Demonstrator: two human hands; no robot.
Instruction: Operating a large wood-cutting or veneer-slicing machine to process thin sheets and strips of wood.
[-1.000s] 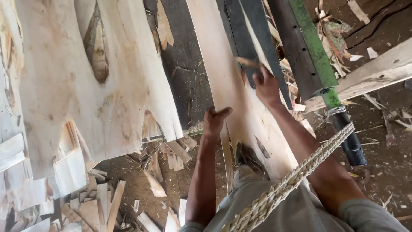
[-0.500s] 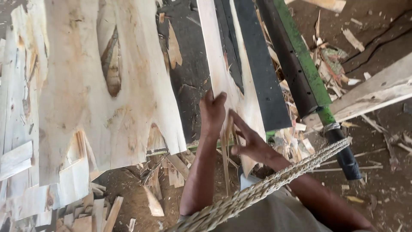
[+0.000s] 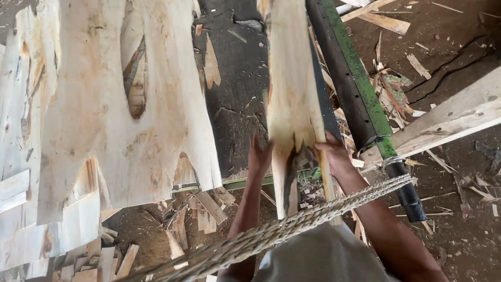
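Head view: I see both hands, left hand (image 3: 259,156) and right hand (image 3: 334,155), fingers clamped on opposite edges of the narrow veneer strip (image 3: 292,99), steadying it above the dark conveyor belt (image 3: 235,89).

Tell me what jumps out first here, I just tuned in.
A narrow veneer strip runs up the centre, gripped at its split lower end by the left hand and right hand. A wide, ragged veneer sheet with a knot hole fills the left. A braided rope crosses the foreground, and a green-edged bar slants at right.
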